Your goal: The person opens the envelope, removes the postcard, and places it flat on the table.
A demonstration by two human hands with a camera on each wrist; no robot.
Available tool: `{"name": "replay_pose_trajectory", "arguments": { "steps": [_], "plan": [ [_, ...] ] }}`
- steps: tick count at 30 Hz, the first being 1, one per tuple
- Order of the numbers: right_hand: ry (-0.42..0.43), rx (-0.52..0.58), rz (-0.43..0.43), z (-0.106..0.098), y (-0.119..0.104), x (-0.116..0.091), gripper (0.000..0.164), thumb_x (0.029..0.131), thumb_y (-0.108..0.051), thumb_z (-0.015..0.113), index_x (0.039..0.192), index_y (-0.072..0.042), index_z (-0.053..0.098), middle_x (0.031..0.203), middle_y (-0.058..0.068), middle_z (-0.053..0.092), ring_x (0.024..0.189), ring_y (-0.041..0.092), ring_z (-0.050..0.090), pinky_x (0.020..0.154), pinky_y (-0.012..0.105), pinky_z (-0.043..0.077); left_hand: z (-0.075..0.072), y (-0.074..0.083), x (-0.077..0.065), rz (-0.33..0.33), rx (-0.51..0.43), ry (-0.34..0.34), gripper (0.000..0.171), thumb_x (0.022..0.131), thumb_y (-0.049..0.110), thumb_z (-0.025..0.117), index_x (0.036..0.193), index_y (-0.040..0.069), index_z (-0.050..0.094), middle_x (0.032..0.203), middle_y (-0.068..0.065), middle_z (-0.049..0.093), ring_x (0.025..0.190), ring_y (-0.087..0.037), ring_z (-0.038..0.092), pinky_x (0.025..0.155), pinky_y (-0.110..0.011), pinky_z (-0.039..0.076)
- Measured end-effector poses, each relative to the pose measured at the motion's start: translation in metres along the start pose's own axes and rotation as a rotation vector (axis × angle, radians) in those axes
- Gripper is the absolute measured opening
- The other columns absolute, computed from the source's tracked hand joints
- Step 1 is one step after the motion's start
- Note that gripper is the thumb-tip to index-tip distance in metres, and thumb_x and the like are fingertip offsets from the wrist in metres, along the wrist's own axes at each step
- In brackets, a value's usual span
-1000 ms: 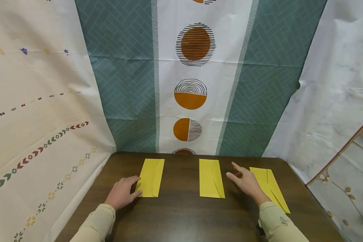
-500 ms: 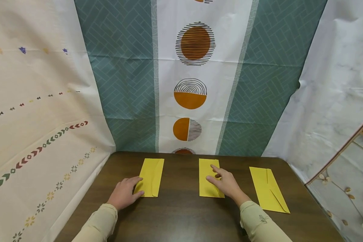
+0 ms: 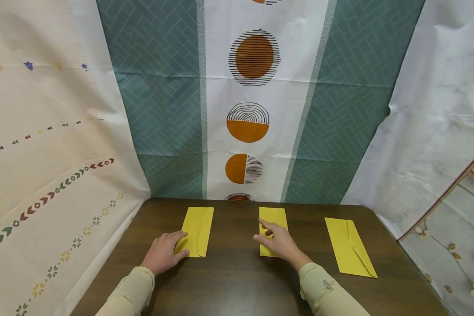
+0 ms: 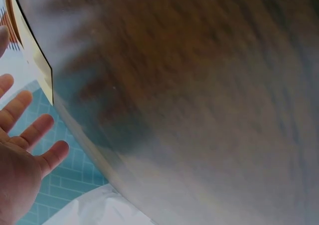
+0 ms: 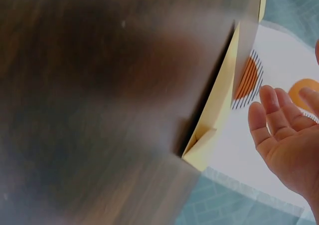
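The right hand (image 3: pixel 277 241) is held over the middle envelope (image 3: pixel 274 215), its fingers loosely parted and nothing gripped; the left hand (image 3: pixel 163 253) is spread over the near left edge of the left envelope (image 3: pixel 200 231), likewise holding nothing. The right envelope (image 3: pixel 350 248) is set well apart on the dark table (image 3: pixel 229 285), lying aslant. All three should handle as light, flexible paper, easily creased and apt to slide on the smooth top; a pinch at a long edge or corner, away from the loose flap, would probably serve best. The middle envelope's near right corner is covered by the hand and wrist, and the left one's near left edge by fingers. Whether the left fingertips touch paper cannot be fairly judged, only a sliver being caught in the left wrist view.
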State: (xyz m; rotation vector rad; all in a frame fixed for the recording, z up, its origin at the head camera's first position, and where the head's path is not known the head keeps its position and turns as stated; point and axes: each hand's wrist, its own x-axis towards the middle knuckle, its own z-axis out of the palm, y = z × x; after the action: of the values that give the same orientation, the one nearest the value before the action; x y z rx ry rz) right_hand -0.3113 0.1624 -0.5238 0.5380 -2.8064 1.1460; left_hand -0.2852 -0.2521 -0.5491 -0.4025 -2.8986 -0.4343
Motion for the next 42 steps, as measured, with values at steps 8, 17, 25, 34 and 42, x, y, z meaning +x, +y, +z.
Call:
{"name": "replay_pose_trajectory", "arguments": {
  "steps": [8, 17, 25, 34, 42],
  "plan": [
    [-0.037, -0.027, -0.034, 0.013, -0.012, 0.002, 0.071, 0.098, -0.044, 0.077, 0.156, -0.009, 0.056, 0.145, 0.02, 0.067, 0.114, 0.032, 0.072, 0.094, 0.048, 0.061, -0.001, 0.004, -0.001, 0.009, -0.005, 0.008, 0.056, 0.093, 0.041, 0.083, 0.14, 0.014, 0.069, 0.145, -0.015, 0.069, 0.129, -0.044, 0.063, 0.105, -0.069, 0.048],
    [-0.111, -0.012, -0.07, 0.033, -0.033, 0.01, 0.061, 0.1, -0.048, 0.073, 0.146, -0.008, 0.066, 0.145, 0.012, 0.068, 0.121, 0.032, 0.071, 0.101, 0.051, 0.059, 0.002, 0.009, 0.002, 0.022, -0.007, 0.017, 0.052, 0.092, 0.041, 0.083, 0.136, 0.014, 0.072, 0.143, -0.015, 0.07, 0.129, -0.044, 0.063, 0.105, -0.07, 0.048],
    [-0.137, -0.037, -0.097, 0.053, -0.054, 0.019, 0.051, 0.101, -0.046, 0.073, 0.135, -0.009, 0.073, 0.136, 0.007, 0.072, 0.119, 0.026, 0.071, 0.101, 0.047, 0.06, 0.001, 0.011, 0.004, 0.01, -0.001, 0.015, 0.05, 0.093, 0.039, 0.083, 0.135, 0.014, 0.072, 0.143, -0.014, 0.07, 0.131, -0.044, 0.063, 0.107, -0.07, 0.047],
    [-0.173, -0.099, -0.102, 0.072, -0.077, 0.026, 0.046, 0.101, -0.044, 0.074, 0.133, -0.013, 0.075, 0.133, 0.004, 0.074, 0.117, 0.022, 0.07, 0.1, 0.043, 0.06, 0.003, 0.01, 0.004, -0.01, 0.001, 0.018, 0.048, 0.092, 0.04, 0.084, 0.131, 0.015, 0.074, 0.138, -0.012, 0.072, 0.129, -0.043, 0.062, 0.107, -0.07, 0.046],
    [-0.19, -0.157, -0.094, 0.089, -0.091, 0.035, 0.045, 0.099, -0.046, 0.075, 0.131, -0.015, 0.076, 0.129, 0.002, 0.076, 0.118, 0.02, 0.071, 0.102, 0.041, 0.059, 0.001, 0.01, 0.004, -0.017, 0.018, 0.01, 0.043, 0.092, 0.041, 0.084, 0.126, 0.016, 0.076, 0.133, -0.01, 0.073, 0.128, -0.04, 0.062, 0.107, -0.07, 0.046]
  ]
}}
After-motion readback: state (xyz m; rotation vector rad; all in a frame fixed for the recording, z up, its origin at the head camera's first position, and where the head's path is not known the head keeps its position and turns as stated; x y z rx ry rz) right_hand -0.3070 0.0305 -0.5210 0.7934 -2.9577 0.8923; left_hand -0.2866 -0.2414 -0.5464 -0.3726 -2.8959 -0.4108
